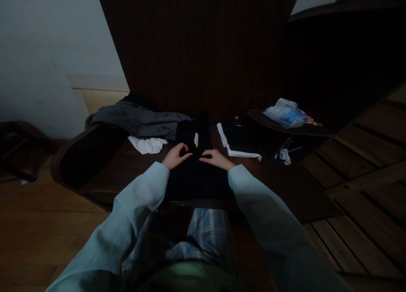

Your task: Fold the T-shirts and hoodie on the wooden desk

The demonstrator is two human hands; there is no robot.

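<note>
A black garment (193,173) with a small yellow tag (196,139) lies spread on the dark wooden table (120,169) in front of me. My left hand (176,155) rests on the garment's upper part with its fingers curled into the cloth. Just right of it, my right hand (215,159) pinches the same black cloth below the tag. Both arms wear pale blue sleeves.
A grey garment (139,119) and a white cloth (147,145) lie at the table's back left. A folded black and white piece (237,144) sits to the right. A plastic bag (285,113) rests on a round side table. Wooden floor surrounds the table.
</note>
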